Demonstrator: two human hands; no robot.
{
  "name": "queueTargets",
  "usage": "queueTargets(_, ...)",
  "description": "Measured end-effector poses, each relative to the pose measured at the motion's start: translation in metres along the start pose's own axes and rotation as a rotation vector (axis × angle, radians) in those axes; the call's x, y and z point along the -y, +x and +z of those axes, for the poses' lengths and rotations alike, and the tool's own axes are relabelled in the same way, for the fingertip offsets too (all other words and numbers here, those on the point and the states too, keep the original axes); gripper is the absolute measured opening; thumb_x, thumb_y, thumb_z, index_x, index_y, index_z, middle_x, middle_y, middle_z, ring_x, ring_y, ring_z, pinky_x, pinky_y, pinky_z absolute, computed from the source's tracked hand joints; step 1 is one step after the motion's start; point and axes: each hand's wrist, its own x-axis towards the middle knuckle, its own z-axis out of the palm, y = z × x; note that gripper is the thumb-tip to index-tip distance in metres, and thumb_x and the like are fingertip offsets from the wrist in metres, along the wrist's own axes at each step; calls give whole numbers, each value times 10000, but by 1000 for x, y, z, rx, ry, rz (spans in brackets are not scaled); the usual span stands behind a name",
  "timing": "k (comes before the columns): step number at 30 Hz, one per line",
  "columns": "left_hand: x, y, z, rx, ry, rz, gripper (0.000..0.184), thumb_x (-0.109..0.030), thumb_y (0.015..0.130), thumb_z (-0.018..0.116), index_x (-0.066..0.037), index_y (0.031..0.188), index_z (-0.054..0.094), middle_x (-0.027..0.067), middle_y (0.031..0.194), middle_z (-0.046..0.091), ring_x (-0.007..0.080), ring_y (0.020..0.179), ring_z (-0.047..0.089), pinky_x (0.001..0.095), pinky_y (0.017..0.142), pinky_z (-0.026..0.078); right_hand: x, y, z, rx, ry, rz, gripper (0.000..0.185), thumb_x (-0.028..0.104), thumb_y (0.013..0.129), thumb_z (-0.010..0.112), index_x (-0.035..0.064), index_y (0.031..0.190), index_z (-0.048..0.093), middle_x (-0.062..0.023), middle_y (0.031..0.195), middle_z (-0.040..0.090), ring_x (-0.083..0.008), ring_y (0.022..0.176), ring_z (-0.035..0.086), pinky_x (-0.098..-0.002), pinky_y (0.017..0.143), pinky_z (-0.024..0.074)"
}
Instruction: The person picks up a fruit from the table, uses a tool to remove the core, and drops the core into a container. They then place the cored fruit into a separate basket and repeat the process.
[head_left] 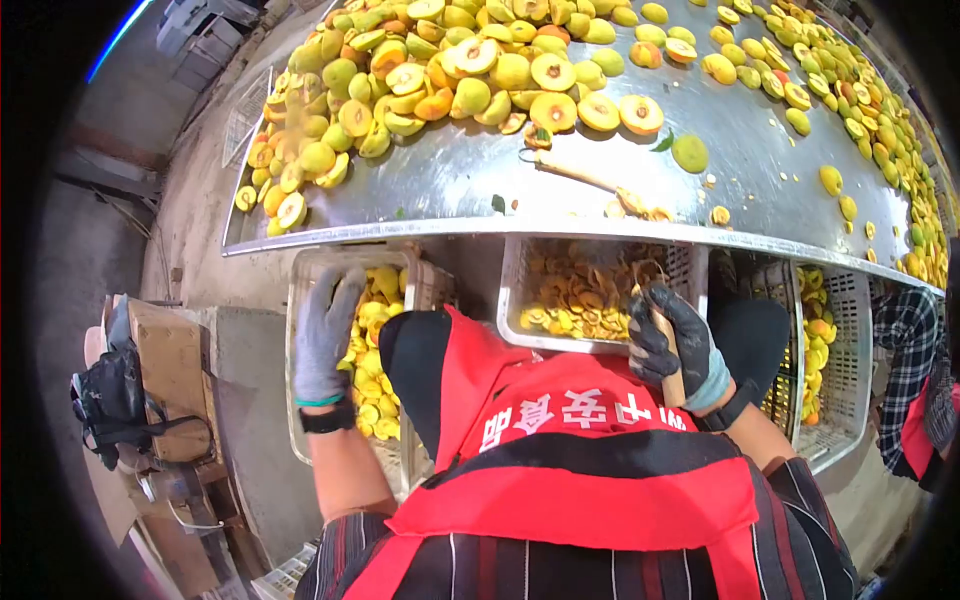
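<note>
My left hand (328, 335), in a grey glove, hangs over the left white crate (297, 400); its fingers stretch out, with nothing visible in them. Yellow peach halves (375, 345) fill this crate. My right hand (672, 345), in a dark-coated glove, is closed round the wooden handle of a pitting tool (668, 350). The tool's tip is hard to make out against the middle crate (515, 290), which holds brown pits and scraps (580, 280). On the metal table (450, 195) lies another pitting tool (575, 172) with a wooden handle and a wire loop.
Cut peaches (410, 90) are heaped at the table's left, with more along its right. A right-hand crate (845, 370) holds peach pieces near another person's plaid sleeve (905, 340). A black bag (115, 400) rests by a cardboard box (168, 355).
</note>
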Motion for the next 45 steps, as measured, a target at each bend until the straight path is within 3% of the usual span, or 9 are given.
queueTargets(3, -3, 28, -17, 19, 370, -223, 314, -229, 825, 597, -12, 1051, 578, 157, 963, 616, 257, 866, 592, 343, 789, 450, 0, 2, -4, -99, -57, -13, 310, 324, 944, 402, 43, 913, 530, -14, 556, 447, -115, 391, 407, -246, 378, 344)
queueTargets(14, -51, 244, 121, 157, 234, 65, 665, -335, 750, 654, -104, 1309, 381, 199, 1245, 488, 327, 1166, 463, 373, 952, 388, 0, 2, 6, -199, -193, -83, 285, 273, 943, 414, 7, 942, 518, -61, 594, 485, -146, 416, 436, -256, 409, 381)
queueTargets(20, -63, 220, 122, 149, 336, -37, 384, -142, 757, 640, -41, 1086, 469, 144, 1131, 548, 300, 1001, 567, 358, 827, 477, 1, 5, -2, -163, -243, -95, 291, 277, 943, 416, 6, 933, 520, -64, 590, 489, -150, 424, 449, -263, 415, 393)
queueTargets(26, -113, 122, 93, 489, -1411, -126, 593, -118, 815, 570, -45, 1324, 273, 139, 1124, 532, 250, 992, 572, 353, 728, 545, 13, 17, 37, -92, -638, -233, 272, 310, 910, 501, 48, 982, 522, -64, 621, 539, -162, 474, 528, -256, 430, 440)
queueTargets(30, -139, 60, 113, 643, -1605, -201, 594, -197, 848, 554, -52, 1355, 283, 128, 1199, 488, 212, 1056, 525, 337, 842, 482, 22, 40, 39, -7, -1309, -465, 250, 205, 901, 508, 50, 1097, 516, -104, 941, 577, -176, 857, 581, -321, 724, 487)
queueTargets(31, -138, 48, 117, 653, -1709, -278, 568, -231, 863, 546, -16, 1336, 316, 104, 1162, 506, 170, 1024, 512, 307, 870, 454, 26, 36, 53, 173, -754, -295, 282, 181, 898, 501, 53, 1150, 501, -121, 1037, 544, -167, 955, 546, -341, 763, 474)
queueTargets(34, -148, 27, 126, 528, -1527, -170, 557, -277, 864, 558, -23, 1316, 355, 73, 1114, 519, 127, 929, 515, 262, 811, 457, 13, 41, 64, 71, -1113, -730, 264, 204, 913, 480, 40, 1116, 517, -96, 927, 572, -130, 828, 568, -289, 692, 481)
queueTargets(38, -147, 17, 121, 501, -1663, -258, 465, -357, 931, 440, -54, 1283, 410, 56, 1064, 540, 109, 808, 535, 222, 647, 473, 16, 17, 82, -115, -941, -278, 291, 266, 882, 544, 24, 1043, 541, -14, 680, 556, -147, 625, 555, -286, 592, 466)
queueTargets(45, -152, 15, 118, 462, -1839, -347, 473, -401, 942, 397, -55, 1263, 431, 76, 1041, 556, 153, 846, 592, 244, 655, 521, 5, 9, 79, -174, -1842, -630, 293, 311, 846, 538, 47, 973, 539, -215, 754, 573, -359, 710, 591, -433, 632, 473)
